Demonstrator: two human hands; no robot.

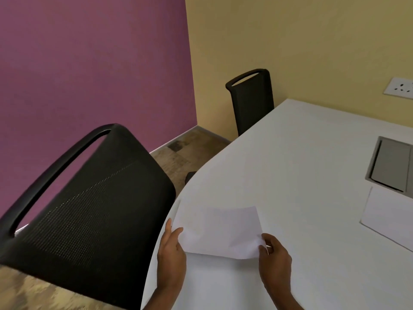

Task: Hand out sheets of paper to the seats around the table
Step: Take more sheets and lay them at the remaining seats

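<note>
Open tabletop (301, 153) is left bare ahead of the held sheet (220, 231). On the left, the rim is crowded by a black mesh chair (93, 209). To the right, room is taken by a second sheet (388, 218) and a recessed panel (391, 164).

A sheet of paper (220, 231) sits over the near left edge of the tabletop (301, 157), the left hand (171, 253) at its left edge and the right hand (274, 258) at its right corner. A chair (89, 202) stands left of the tabletop; a second chair (251, 101) stands at the far edge. Another sheet (391, 218) lies to the right (partly out of view), just before a recessed panel (391, 164).
</note>
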